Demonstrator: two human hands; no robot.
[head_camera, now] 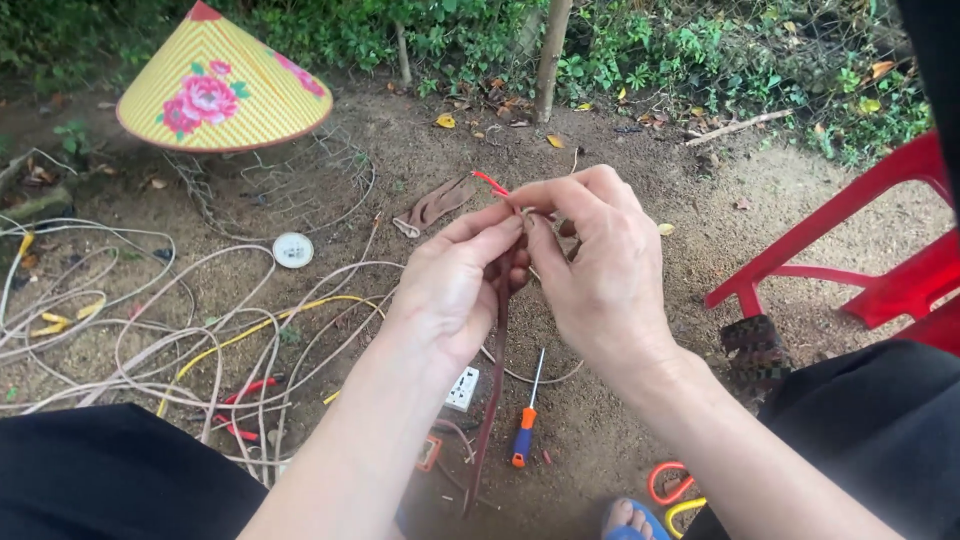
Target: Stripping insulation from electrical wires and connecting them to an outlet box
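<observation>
From the head view, the left hand (pixel 455 285) and the right hand (pixel 598 262) are close together, above the dirt ground (pixel 640 420). Both pinch the top of a brown cable (pixel 492 395) that hangs down between them. A thin red wire (pixel 489 183) sticks out from its top end. Below lie a screwdriver with an orange handle (pixel 525 430), a white socket (pixel 462 388) and tangled pale cords (pixel 150 340). A yellow cone hat (pixel 222 85) sits far off.

Both forearms are bare, with no sleeves, rings or watch showing on the left hand (pixel 455 285) or right hand (pixel 600 265). Black trousers (pixel 110 470) cover the knees. One foot (pixel 628 520) wears what looks like a blue sandal.
</observation>
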